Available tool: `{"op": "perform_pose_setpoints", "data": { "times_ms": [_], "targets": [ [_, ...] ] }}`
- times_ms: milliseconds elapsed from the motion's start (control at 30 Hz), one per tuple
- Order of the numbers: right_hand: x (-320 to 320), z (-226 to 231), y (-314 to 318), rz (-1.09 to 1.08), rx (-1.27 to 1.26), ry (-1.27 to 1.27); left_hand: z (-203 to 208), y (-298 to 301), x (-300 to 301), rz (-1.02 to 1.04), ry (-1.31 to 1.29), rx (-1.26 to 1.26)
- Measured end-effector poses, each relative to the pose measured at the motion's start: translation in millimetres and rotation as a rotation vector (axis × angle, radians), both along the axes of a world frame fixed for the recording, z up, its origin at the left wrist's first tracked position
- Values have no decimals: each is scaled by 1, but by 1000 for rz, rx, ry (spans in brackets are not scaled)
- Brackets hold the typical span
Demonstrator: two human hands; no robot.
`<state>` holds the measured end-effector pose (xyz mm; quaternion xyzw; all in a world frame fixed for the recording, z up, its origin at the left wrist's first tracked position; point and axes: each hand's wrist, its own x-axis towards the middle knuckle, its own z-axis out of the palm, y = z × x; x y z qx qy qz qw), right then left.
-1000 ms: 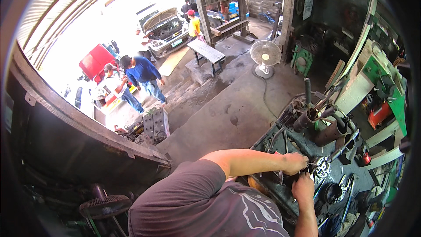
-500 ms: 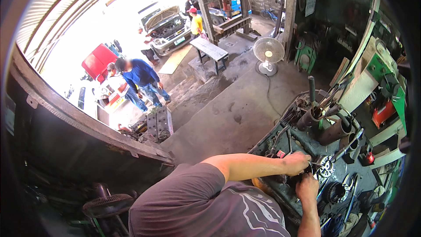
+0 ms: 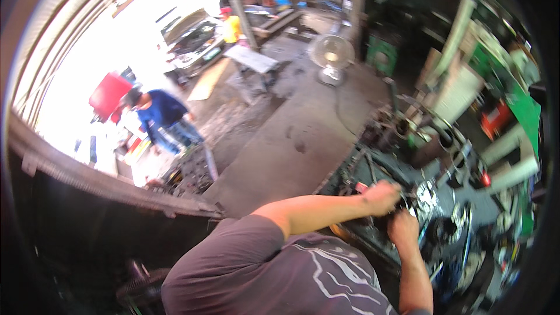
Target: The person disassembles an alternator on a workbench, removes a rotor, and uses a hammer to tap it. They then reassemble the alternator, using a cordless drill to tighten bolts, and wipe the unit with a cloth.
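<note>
My left hand point(image 3: 382, 198) reaches across from the left, its fingers curled closed over a small dark part at the bench. Just below it, my right hand point(image 3: 403, 227) is also closed, close against the same spot. What the fingers hold is hidden and blurred. Right beside them lies a round, silvery slotted metal housing point(image 3: 427, 197), apparently from a motor or alternator. A dark ring-shaped part point(image 3: 442, 230) rests nearer me, to the right of my right hand. A small red piece point(image 3: 361, 188) is left of my left hand.
The cluttered workbench point(image 3: 382, 169) carries upright metal cylinders point(image 3: 429, 154) and long tools at its far side. A white standing fan point(image 3: 331, 53) is on the concrete floor beyond. A person in a blue shirt point(image 3: 163, 108) stands far left, near a car point(image 3: 192, 44) with its hood raised.
The whole scene has shifted left and slightly up as my head turned, and the picture is blurrier. Both hands stay together at the same spot on the bench.
</note>
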<state>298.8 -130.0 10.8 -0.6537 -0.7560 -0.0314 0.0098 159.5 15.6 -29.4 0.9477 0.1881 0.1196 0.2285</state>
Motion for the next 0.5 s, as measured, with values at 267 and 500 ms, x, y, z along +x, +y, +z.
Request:
{"op": "perform_pose_setpoints", "data": {
  "times_ms": [267, 500],
  "targets": [
    [2, -4, -3, -103, -22, 85, 14, 12, 0, -130, -16, -52],
    [16, 36, -27, -309, 145, 630, 1, 42, -66, 170, -392, -464]
  ]
}}
